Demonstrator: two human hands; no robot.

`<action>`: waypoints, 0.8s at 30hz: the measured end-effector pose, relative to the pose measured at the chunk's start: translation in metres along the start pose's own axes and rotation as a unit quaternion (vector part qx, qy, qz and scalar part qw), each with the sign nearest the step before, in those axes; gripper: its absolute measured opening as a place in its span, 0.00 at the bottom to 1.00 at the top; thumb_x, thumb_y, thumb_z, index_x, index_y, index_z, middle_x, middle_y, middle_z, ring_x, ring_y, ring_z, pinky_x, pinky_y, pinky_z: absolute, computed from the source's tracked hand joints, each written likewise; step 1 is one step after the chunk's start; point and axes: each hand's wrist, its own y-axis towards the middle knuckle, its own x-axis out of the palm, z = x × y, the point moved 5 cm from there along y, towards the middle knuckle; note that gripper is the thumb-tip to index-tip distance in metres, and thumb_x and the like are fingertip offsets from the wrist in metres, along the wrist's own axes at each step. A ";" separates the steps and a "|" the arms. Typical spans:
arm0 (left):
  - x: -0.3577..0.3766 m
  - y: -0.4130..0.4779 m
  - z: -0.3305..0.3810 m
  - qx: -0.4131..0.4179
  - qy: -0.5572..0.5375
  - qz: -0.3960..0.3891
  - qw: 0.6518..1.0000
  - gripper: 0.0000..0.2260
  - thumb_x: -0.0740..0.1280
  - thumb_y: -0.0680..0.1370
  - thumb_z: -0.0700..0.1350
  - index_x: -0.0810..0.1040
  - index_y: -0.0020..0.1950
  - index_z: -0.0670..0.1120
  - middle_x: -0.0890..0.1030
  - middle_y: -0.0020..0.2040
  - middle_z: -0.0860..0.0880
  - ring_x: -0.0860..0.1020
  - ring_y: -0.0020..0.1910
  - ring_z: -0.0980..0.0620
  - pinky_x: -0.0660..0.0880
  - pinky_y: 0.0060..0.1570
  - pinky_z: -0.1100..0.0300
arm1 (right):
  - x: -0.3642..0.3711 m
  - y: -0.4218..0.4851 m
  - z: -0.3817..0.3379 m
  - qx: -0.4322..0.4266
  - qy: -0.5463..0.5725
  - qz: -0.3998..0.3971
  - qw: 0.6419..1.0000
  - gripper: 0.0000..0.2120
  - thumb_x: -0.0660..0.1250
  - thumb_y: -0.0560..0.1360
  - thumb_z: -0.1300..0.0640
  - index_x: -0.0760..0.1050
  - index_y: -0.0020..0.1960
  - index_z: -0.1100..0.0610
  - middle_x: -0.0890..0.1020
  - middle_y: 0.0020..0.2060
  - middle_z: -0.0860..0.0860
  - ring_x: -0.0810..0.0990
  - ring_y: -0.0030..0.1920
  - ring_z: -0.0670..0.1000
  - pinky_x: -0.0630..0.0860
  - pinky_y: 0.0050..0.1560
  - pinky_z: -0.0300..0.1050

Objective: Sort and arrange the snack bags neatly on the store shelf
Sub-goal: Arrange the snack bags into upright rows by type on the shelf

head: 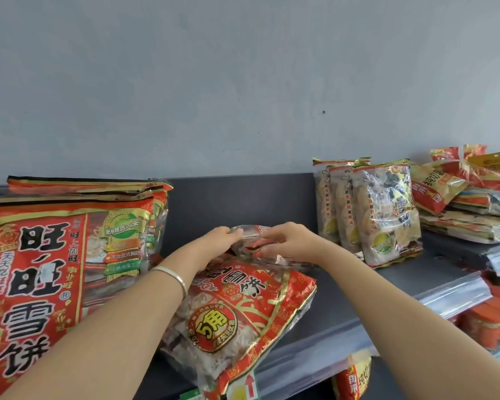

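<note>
The step in hand looks like settling a loose bag into the gap in the middle of the shelf (344,295). The left hand (214,243) and the right hand (286,241) both pinch the crinkled bag (253,241) at its top edge, fingers curled over the foil. It sits at the far end of the large red bag (237,313), which lies flat and crooked, its near end hanging over the price rail (324,347). Whether one rests on the other I cannot tell. Next, I judge, the pinched bag needs lifting clear and standing among its own kind. Tall red bags (55,269) stand just beside on the left, a row of clear bags (373,212) stands on the right, and a slumped pile (468,203) lies beyond; the flat bag itself fills the gap
</note>
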 end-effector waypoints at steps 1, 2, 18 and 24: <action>0.000 0.004 0.001 -0.008 0.003 0.000 1.000 0.27 0.55 0.80 0.59 0.59 0.76 0.47 0.64 0.73 0.43 0.69 0.67 0.42 0.66 0.68 0.45 | -0.009 0.002 0.009 0.022 0.073 0.022 0.997 0.12 0.67 0.74 0.52 0.82 0.56 0.47 0.82 0.54 0.46 0.79 0.54 0.47 0.74 0.60 0.45; 0.001 0.008 0.003 -0.016 0.007 -0.001 1.000 0.28 0.56 0.80 0.59 0.58 0.76 0.47 0.64 0.73 0.43 0.70 0.66 0.43 0.67 0.67 0.46 | -0.019 0.006 0.019 0.048 0.126 0.058 0.989 0.12 0.66 0.75 0.56 0.82 0.55 0.50 0.82 0.54 0.47 0.79 0.55 0.48 0.73 0.62 0.47; 0.036 0.022 0.038 -0.114 0.099 0.010 0.989 0.15 0.59 0.79 0.58 0.68 0.60 0.50 0.74 0.60 0.50 0.74 0.55 0.49 0.69 0.58 0.55 | -0.035 0.048 0.137 0.205 0.050 -0.030 0.977 0.33 0.59 0.79 0.42 0.59 0.75 0.63 0.68 0.71 0.58 0.69 0.69 0.59 0.65 0.66 0.48; 0.029 0.013 0.047 -0.064 -0.024 0.107 0.992 0.24 0.67 0.78 0.47 0.61 0.70 0.53 0.75 0.55 0.51 0.76 0.52 0.50 0.73 0.54 0.51 | -0.038 0.061 0.150 0.165 0.254 0.082 0.949 0.41 0.69 0.70 0.42 0.58 0.75 0.56 0.74 0.65 0.56 0.77 0.61 0.58 0.74 0.63 0.57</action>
